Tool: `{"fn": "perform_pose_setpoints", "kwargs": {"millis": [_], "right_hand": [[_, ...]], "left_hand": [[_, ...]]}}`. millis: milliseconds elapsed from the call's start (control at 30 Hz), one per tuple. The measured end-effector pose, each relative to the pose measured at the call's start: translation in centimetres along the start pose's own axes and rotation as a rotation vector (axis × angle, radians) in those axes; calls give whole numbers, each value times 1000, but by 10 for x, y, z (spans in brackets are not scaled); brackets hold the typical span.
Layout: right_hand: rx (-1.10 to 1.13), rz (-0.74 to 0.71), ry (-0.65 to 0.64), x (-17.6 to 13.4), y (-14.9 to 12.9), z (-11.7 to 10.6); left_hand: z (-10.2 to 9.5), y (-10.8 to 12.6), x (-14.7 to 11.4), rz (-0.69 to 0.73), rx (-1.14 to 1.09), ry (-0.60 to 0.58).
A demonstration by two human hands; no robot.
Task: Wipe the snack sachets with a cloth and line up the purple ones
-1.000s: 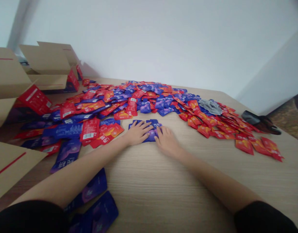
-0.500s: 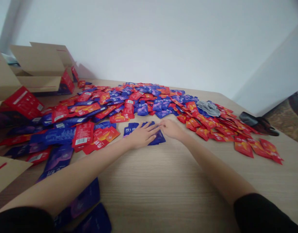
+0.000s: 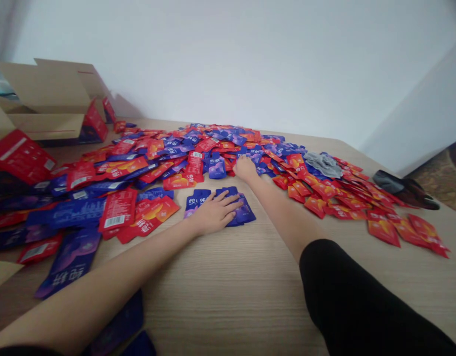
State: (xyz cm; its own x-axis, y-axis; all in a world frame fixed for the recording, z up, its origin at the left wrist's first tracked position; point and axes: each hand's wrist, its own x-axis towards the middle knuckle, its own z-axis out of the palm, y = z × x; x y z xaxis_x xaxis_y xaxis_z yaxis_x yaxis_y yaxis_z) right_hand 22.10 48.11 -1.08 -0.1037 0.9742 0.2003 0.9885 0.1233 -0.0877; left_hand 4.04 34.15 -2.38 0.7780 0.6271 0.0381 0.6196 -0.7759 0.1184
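My left hand (image 3: 217, 213) lies flat with its fingers spread, pressing on a row of overlapping blue pouches (image 3: 246, 211) on the table. More of that row, another blue pouch (image 3: 191, 201), shows to the left of the fingers. At the near edge of the heap, my right hand (image 3: 245, 168) is closed at a small blue pouch (image 3: 240, 153), whose top shows beyond the knuckles. Its fingertips are mostly hidden. Beside it sits one more upright-facing blue pouch (image 3: 216, 167).
Red and blue pouches are heaped along the back, with larger red pouches (image 3: 118, 210) at left. Open cardboard boxes (image 3: 46, 126) stand at far left. On the right are red pouches (image 3: 384, 230), a crumpled grey item (image 3: 323, 164) and a dark glossy item (image 3: 406, 189).
My right hand has moved from the row of pouches forward to the heap. My left hand stays spread on the row. The view has shifted slightly.
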Motion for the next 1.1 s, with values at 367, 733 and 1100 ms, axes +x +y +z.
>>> {"fn": "perform_pose_setpoints", "kwargs": {"millis": [367, 733, 1100], "right_hand": [[-46, 23, -36, -68, 11, -62], [67, 10, -61, -194, -10, -23], [276, 3, -29, -188, -3, -9]], "left_hand": [[-5, 1, 0, 17, -18, -40], [3, 0, 3, 21, 48, -7], [5, 1, 0, 22, 68, 53]]}}
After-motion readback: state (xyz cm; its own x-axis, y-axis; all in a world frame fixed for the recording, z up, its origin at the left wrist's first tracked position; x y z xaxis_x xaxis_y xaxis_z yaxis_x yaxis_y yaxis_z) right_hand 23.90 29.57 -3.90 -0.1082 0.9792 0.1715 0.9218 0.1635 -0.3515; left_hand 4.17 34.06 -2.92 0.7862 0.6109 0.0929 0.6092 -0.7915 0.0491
